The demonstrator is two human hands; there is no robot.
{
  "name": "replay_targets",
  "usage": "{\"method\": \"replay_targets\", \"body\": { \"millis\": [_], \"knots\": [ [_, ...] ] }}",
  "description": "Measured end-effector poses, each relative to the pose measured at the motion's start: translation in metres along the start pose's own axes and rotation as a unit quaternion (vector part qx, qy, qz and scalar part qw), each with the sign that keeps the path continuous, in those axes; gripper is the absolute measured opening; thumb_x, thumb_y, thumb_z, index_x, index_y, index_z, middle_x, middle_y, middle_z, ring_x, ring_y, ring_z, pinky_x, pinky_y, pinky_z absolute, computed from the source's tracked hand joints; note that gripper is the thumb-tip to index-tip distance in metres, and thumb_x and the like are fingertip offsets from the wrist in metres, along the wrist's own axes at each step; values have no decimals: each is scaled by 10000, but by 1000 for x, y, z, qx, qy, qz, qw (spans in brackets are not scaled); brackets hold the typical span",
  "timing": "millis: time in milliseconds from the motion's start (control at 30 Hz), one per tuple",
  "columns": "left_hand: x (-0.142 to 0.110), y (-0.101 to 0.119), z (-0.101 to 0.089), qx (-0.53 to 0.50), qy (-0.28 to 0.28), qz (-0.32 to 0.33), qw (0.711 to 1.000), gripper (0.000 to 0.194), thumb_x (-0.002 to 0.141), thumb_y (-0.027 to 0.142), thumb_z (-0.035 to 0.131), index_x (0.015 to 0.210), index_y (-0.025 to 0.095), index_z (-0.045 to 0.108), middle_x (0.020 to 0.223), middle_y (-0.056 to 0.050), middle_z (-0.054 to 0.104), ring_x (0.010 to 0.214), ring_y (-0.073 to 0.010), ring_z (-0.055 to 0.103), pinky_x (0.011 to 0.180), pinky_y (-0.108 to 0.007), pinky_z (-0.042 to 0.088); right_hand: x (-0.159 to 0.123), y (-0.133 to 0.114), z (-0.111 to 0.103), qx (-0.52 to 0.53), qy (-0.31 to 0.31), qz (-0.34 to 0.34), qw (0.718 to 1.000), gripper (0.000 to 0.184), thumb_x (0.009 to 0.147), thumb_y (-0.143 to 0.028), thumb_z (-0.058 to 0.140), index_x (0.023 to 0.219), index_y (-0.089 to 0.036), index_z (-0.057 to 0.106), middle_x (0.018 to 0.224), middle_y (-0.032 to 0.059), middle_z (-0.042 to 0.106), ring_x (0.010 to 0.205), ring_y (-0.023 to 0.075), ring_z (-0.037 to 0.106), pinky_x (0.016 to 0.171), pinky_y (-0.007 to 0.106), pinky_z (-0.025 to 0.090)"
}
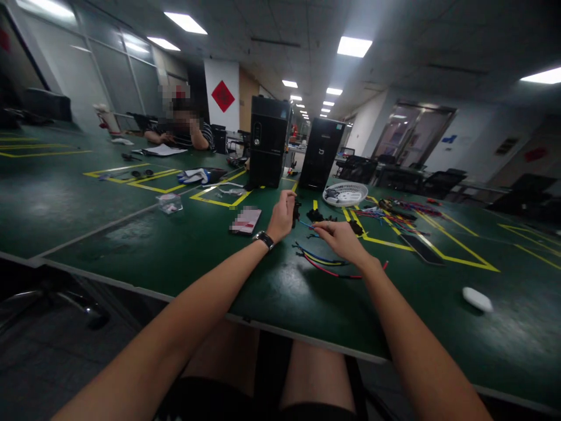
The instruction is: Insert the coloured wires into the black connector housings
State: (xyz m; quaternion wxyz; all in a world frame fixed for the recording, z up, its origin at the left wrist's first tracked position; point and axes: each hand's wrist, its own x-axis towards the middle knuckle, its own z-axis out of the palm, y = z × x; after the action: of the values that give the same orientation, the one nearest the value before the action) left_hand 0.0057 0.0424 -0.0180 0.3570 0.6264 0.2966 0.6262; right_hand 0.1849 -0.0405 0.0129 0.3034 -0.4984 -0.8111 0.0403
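Note:
My left hand (283, 217), with a watch on its wrist, is closed around a small black part (295, 215) whose kind I cannot make out. Between the fingertips of my right hand (339, 238) is a thin blue wire (305, 224), its far end pointing at the black part. Whether the two touch is too small to tell. Below my right hand, loose red, yellow and blue wires (322, 266) lie on the green tabletop (263, 292). Several small black parts (322, 216) sit just beyond my hands.
Two black computer towers (268, 140) stand behind my hands. To the right are a white basket (345, 194), a bundle of coloured wires (401, 216), a dark flat slab (423, 248) and a white case (477, 299). Another person (186, 126) sits at the far left.

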Motion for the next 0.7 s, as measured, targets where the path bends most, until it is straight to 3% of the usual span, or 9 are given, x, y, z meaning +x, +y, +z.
{"method": "replay_targets", "body": {
  "millis": [67,133,233,300,367,500,600,700],
  "knots": [
    [-1,2,-3,48,-48,67,995,240,907,418,470,984,206,550,813,-3,559,739,-117,559,760,-225,436,0,1,0,7,-25,-11,1000,275,897,-309,508,983,-160,723,808,22,722,685,146,621,641,221,420],
    [2,1,-1,29,-22,57,998,270,926,441,411,997,205,521,783,-1,550,690,-116,566,711,-229,451,0,-3,6,2,-4,-3,1000,284,911,-307,489,1003,-159,713,806,27,722,699,152,629,650,223,426],
    [16,-5,1,-70,107,-51,990,305,959,450,275,1042,206,439,729,13,528,547,-109,553,580,-236,464,-1,-15,26,-22,28,-9,999,293,937,-283,445,1054,-165,687,833,43,725,715,155,645,672,226,435],
    [29,-10,-7,-137,206,-114,962,298,970,430,222,1055,206,399,734,18,525,506,-102,548,560,-247,480,-3,-19,39,-47,-41,-53,997,260,931,-266,462,1020,-193,694,843,41,728,739,156,657,688,222,438],
    [38,-14,-21,-182,244,-145,941,284,976,408,195,1057,209,380,740,20,539,515,-96,567,591,-258,502,-3,-15,45,-67,-67,-69,993,247,931,-260,466,1012,-209,694,868,42,731,775,164,667,714,227,446],
    [37,-18,-35,-181,162,-160,957,272,968,417,239,1006,203,403,705,7,589,548,-114,600,579,-257,505,0,12,36,-100,82,31,991,290,948,-283,427,1086,-188,663,955,77,725,850,205,671,776,286,465],
    [24,-19,-19,-152,100,-141,973,289,954,446,291,958,198,439,679,-6,610,602,-127,609,588,-241,492,-1,32,31,-130,73,85,985,299,937,-304,444,1086,-171,666,964,103,721,885,237,664,807,335,476],
    [7,-19,2,-136,11,-151,979,323,939,483,321,1008,197,456,724,-21,638,663,-134,615,620,-243,486,-4,36,32,-140,58,70,986,402,863,-345,572,1210,-143,597,1177,144,641,1104,289,571,946,421,429]
  ]
}}
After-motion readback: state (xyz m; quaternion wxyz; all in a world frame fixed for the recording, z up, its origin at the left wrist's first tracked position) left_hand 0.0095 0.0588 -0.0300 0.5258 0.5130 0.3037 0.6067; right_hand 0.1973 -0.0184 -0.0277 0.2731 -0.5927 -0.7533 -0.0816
